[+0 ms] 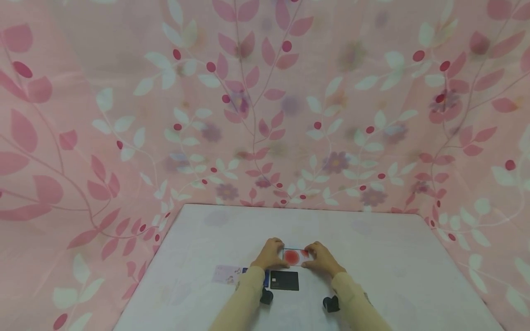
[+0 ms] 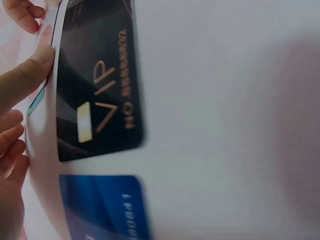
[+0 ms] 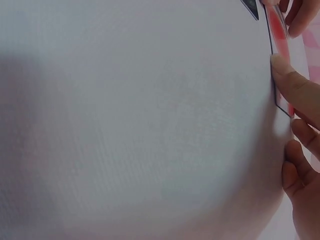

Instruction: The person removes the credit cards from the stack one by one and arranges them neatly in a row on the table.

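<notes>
A white card with red round patches and a dark edge [image 1: 292, 257] lies between my two hands over the table. My left hand [image 1: 270, 254] pinches its left end between thumb and fingers. At the other end my right hand [image 1: 324, 259] grips it the same way; in the right wrist view the thumb [image 3: 295, 87] presses along its near edge. Just below it lies a black VIP card [image 1: 284, 280], lettered in gold in the left wrist view. Beside that is a blue card [image 2: 107, 207], partly hidden by my left forearm in the head view.
A pale card with a faint print [image 1: 227, 274] lies left of the blue one. The white tabletop [image 1: 372, 243] ends at a flower-patterned pink cloth [image 1: 265, 138] behind and along both sides. Dark wrist-worn devices [image 1: 331, 303] sit under both sleeves.
</notes>
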A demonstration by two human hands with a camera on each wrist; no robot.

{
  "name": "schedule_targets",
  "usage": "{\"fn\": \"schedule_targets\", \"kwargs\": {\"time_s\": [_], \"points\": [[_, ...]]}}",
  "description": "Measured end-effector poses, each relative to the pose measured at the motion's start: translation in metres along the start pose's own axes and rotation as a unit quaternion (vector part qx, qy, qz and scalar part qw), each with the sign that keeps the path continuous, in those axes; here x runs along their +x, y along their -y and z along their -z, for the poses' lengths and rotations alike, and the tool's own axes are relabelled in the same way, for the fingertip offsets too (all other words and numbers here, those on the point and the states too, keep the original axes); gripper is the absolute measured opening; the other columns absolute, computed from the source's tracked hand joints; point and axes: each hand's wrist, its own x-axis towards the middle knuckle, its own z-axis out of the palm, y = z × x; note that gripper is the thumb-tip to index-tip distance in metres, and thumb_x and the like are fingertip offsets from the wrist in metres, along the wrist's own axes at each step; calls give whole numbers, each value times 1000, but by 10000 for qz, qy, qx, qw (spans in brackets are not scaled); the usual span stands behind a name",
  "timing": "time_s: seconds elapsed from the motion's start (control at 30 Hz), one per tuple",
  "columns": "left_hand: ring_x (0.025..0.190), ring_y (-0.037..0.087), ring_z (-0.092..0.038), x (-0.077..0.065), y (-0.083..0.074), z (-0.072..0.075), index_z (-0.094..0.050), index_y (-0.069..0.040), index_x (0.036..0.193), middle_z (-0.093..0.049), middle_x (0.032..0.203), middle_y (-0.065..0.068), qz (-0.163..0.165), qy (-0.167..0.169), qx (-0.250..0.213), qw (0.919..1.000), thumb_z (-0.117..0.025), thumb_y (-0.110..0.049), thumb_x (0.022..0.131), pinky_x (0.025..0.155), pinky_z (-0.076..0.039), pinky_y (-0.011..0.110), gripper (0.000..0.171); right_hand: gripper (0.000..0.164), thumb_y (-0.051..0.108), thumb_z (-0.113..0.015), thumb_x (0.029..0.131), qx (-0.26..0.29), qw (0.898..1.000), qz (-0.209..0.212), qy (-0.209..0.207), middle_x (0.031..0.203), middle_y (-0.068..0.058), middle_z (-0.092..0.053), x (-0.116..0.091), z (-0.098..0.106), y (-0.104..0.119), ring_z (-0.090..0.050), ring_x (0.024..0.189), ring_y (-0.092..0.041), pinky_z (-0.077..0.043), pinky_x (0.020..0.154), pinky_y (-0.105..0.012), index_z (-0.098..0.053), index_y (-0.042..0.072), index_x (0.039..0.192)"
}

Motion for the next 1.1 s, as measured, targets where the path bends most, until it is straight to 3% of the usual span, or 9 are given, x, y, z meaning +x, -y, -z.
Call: {"fn": "schedule_targets", "kwargs": {"time_s": [0.27,0.57,0.77,1.0,1.1], "points": [[108,25,-46,2,-3,-2,-67,-3,109,-51,114,9,165,159,208,9995,-88,-29,61,95,-46,37,58,51,15,-87,63,133,9991,-334,230,97,-4,-54,1,0,-1,-52,90,-20,-47,86,-42,-62,2,105],[111,26,-45,2,-6,-3,-69,-8,105,-51,116,9,433,180,-9,9989,-87,-28,63,96,-46,41,50,51,14,-86,63,291,9986,-413,146,93,-5,-56,0,0,1,-51,85,-19,-47,79,-38,-58,2,105],[113,29,-46,0,-7,-3,-68,-6,109,-52,118,12,253,133,225,9993,-86,-29,65,97,-45,41,53,57,9,-86,62,404,9987,-313,-3,87,-5,-58,-4,1,4,-51,79,-16,-46,70,-32,-59,-3,111],[113,30,-47,-3,-7,-3,-68,-4,109,-53,117,14,6,0,418,9991,-86,-27,66,99,-43,42,52,62,8,-87,59,138,9996,37,-247,95,-6,-60,-9,-2,2,-53,85,-18,-50,79,-38,-60,-4,114],[110,29,-50,-5,-7,-2,-67,-4,110,-57,114,14,-127,-99,443,9989,-87,-29,64,98,-44,40,57,61,10,-87,60,108,9989,280,-369,92,-6,-59,-10,-4,-1,-53,84,-17,-50,77,-36,-62,-5,112]]}}
